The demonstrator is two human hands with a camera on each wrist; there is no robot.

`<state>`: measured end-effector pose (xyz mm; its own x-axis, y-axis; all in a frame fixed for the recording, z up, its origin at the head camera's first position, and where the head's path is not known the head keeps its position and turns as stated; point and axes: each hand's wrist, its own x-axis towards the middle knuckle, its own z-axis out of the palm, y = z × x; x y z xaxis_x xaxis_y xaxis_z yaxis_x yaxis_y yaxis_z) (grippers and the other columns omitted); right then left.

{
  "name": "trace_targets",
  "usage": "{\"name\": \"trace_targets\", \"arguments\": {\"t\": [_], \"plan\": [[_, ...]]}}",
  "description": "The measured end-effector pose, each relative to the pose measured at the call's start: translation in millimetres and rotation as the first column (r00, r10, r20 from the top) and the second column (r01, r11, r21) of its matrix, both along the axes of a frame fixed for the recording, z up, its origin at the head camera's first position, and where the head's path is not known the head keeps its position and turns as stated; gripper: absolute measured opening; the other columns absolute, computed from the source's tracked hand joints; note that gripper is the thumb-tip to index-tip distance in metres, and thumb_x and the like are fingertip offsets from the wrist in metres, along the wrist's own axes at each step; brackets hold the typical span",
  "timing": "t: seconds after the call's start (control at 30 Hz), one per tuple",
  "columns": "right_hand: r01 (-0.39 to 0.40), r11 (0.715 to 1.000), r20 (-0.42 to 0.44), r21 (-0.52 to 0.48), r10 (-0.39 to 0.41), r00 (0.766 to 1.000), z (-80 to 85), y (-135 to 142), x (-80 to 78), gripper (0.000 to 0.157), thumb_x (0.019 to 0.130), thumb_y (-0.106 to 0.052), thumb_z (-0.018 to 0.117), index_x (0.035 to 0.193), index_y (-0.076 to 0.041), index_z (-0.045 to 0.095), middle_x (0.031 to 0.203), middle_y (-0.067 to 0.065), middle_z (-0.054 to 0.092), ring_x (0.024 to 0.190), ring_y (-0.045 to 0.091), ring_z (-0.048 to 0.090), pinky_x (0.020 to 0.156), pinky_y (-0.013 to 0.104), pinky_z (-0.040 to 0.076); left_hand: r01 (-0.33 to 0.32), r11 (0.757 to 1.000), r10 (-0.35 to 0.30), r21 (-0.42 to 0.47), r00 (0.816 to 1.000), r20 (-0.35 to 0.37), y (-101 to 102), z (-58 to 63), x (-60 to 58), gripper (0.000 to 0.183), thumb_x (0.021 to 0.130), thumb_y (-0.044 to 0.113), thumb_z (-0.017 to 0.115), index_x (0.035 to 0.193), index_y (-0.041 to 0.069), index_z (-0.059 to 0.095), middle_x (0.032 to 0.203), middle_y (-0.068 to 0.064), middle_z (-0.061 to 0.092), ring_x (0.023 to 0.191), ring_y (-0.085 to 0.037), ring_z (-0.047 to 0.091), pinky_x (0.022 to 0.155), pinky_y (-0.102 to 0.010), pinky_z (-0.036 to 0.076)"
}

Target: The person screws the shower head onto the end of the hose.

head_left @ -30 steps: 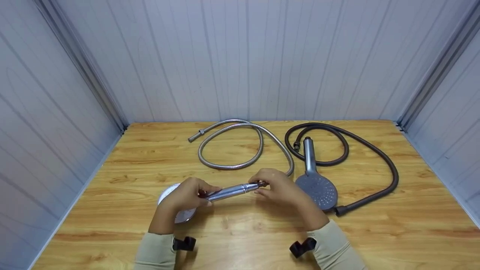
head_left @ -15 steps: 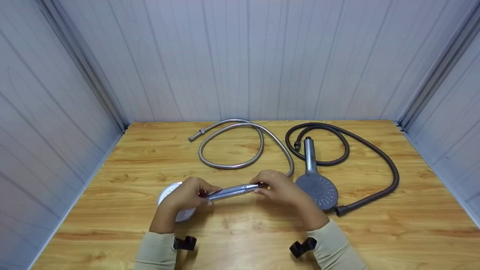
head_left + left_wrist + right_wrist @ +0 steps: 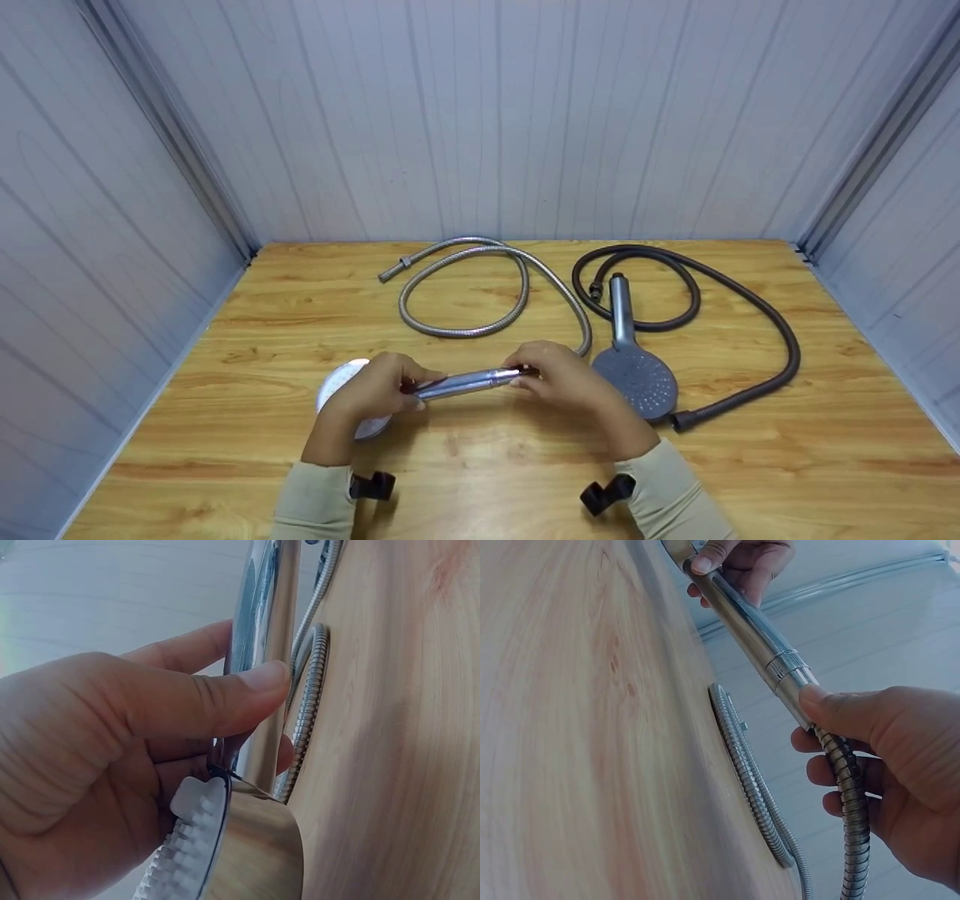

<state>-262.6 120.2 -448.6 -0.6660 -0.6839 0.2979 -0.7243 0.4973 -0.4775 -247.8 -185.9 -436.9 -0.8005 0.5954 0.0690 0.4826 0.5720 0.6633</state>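
My left hand (image 3: 375, 390) grips a chrome handheld shower head (image 3: 457, 385) by its handle near the neck, thumb on one side and fingers behind. In the left wrist view, white nozzles (image 3: 187, 840) show on its face beside my palm. At the handle's other end my right hand (image 3: 555, 377) pinches the smooth metal connector (image 3: 793, 686) of a silver shower hose (image 3: 457, 334). The connector sits in line with the handle, and the ribbed hose hangs past my curled fingers in the right wrist view. Part of the spray face is hidden behind my left hand.
A dark grey shower head (image 3: 634, 381) lies face up right of my right hand. Beside it a black hose (image 3: 784, 337) loops, one end close to that head. The silver hose's loose end (image 3: 386, 274) lies toward the back of the wooden table (image 3: 247, 390). Pale panels (image 3: 487, 120) enclose it.
The fingers of my right hand have shifted slightly around the connector. The shower head stays in nearly the same place between both hands.
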Motion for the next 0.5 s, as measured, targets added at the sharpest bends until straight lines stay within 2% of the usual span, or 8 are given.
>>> {"name": "trace_targets", "arguments": {"t": [0.13,0.3,0.5], "plan": [[0.004,1.0,0.013,-0.005,-0.004,1.0,-0.7,-0.9,0.3,0.018,0.089,-0.014,0.071,0.105,-0.006,0.072,0.092,0.002,0.068,0.08,0.014,0.059,0.072,0.031,0.049,-0.008,1.0,0.008,-0.012,1.0,-0.009,0.0,-0.3,0.3,0.046,0.074,-0.008,0.077,0.117,0.006,0.071,0.094,-0.004,0.072,0.065,-0.011,0.043,0.058,-0.024,0.038],[0.016,1.0,0.017,0.013,-0.017,1.0,-0.8,-2.0,0.8,0.019,0.089,-0.015,0.071,0.105,-0.006,0.072,0.092,0.001,0.068,0.081,0.013,0.058,0.072,0.03,0.048,-0.015,0.999,0.014,-0.028,0.999,-0.029,-0.4,0.1,-0.3,0.047,0.072,-0.008,0.078,0.116,0.007,0.072,0.084,0.001,0.069,0.064,-0.01,0.042,0.057,-0.024,0.037],[0.033,0.999,0.024,0.039,-0.034,0.999,0.1,-2.9,2.9,0.019,0.088,-0.015,0.072,0.106,-0.008,0.073,0.094,0.0,0.068,0.083,0.013,0.059,0.074,0.031,0.049,-0.017,1.0,0.017,-0.026,1.0,-0.012,0.2,-1.4,-0.7,0.047,0.071,-0.009,0.078,0.115,0.007,0.072,0.097,-0.005,0.073,0.067,-0.014,0.046,0.059,-0.025,0.04]]}}
